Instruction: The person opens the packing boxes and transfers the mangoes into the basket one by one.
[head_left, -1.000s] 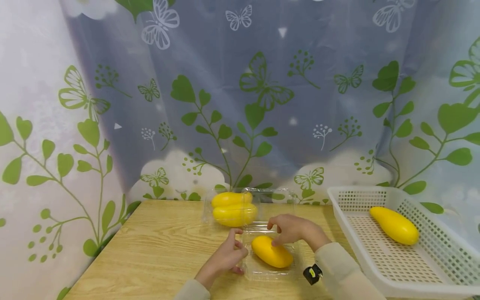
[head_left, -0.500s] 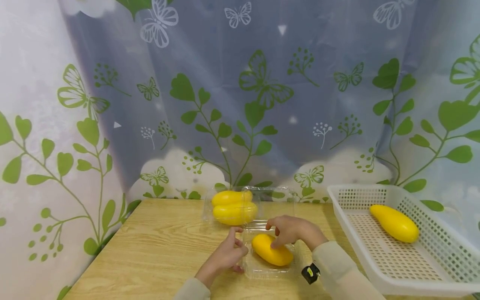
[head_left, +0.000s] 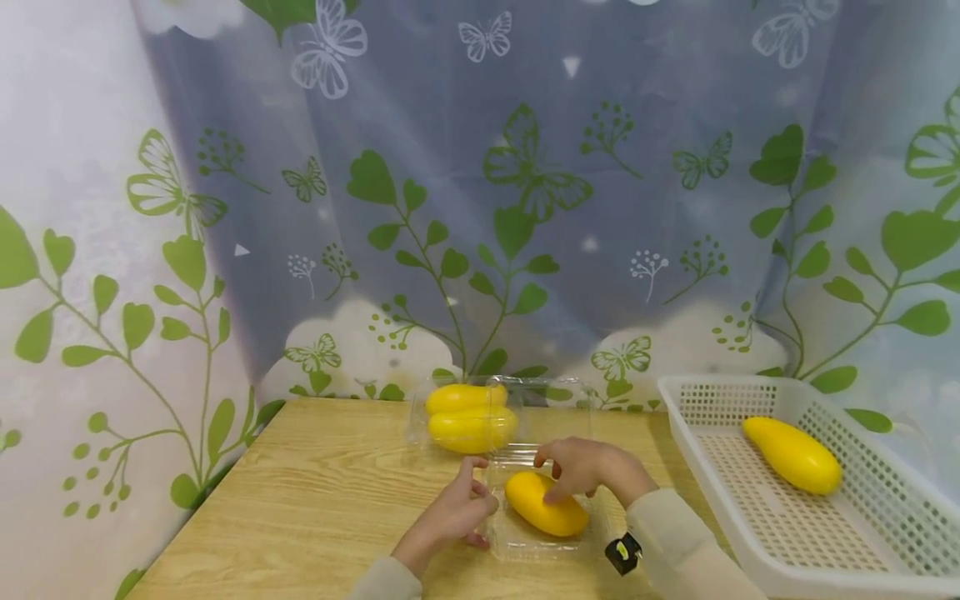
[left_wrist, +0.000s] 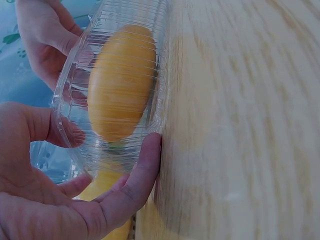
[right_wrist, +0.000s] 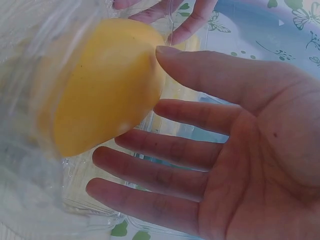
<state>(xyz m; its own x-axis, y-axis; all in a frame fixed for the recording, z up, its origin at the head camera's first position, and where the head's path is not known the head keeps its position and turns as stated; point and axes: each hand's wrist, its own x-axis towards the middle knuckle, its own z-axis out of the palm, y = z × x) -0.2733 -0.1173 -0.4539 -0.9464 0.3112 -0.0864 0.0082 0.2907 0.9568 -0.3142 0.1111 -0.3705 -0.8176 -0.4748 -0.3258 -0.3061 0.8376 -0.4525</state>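
Observation:
A yellow mango [head_left: 546,503] lies in a clear plastic clamshell box [head_left: 536,550] at the table's front middle, its lid [head_left: 551,417] standing raised behind. My left hand [head_left: 456,507] holds the box's left wall, thumb over the rim and fingers low on the outside, as the left wrist view shows. With its thumb tip on the mango, my right hand [head_left: 587,463] reaches in from the right. In the right wrist view the right hand's fingers [right_wrist: 160,172] stretch out nearly straight around the mango's end, not curled about it.
Behind and to the left, two more mangoes [head_left: 471,429] sit in another clear box. A white mesh basket [head_left: 727,458] holding one mango [head_left: 793,455] stands at the right. A patterned curtain [head_left: 450,208] hangs behind the wooden table [head_left: 322,492].
The head view has shifted slightly. Both hands, the mango and the box stay nearly where they were.

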